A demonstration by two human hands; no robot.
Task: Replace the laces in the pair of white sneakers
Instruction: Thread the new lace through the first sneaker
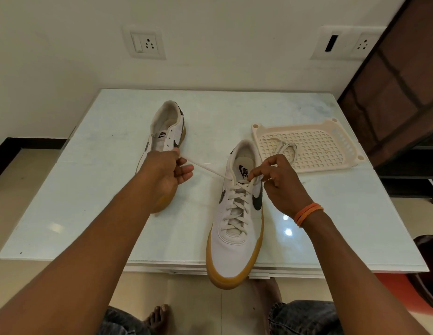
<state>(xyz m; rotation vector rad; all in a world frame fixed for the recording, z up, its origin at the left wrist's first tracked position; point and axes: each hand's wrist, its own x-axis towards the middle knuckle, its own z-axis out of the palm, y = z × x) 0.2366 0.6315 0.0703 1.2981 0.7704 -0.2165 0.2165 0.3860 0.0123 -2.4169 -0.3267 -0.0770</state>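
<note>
Your two forearms reach in from the near side, and below them the white leather sneaker with a gum-coloured sole (236, 228) lies with its toe over the near edge of the pale glass-topped table (90, 201). Its long axis runs from that edge toward the far edge, heel away from you. Cream lace (234, 209) crosses all the way up it.

Your left hand (166, 171) pinches one end of that lace, drawn taut and slanting leftward from the top eyelets. Your right hand (278, 182), an orange band (307, 213) at its wrist, has thumb and forefinger curled at the top of the tongue, apparently pinching the other end, though the fingers hide the contact.

Behind your left hand, the second white sneaker (166, 139) lies toward the far left, unlaced at its visible upper eyelets, heel pointing to the far edge.

At the right side sits a cream perforated plastic tray (314, 146) holding a coiled white lace (286, 148). Bare tabletop stretches along the left edge and the near right corner.
</note>
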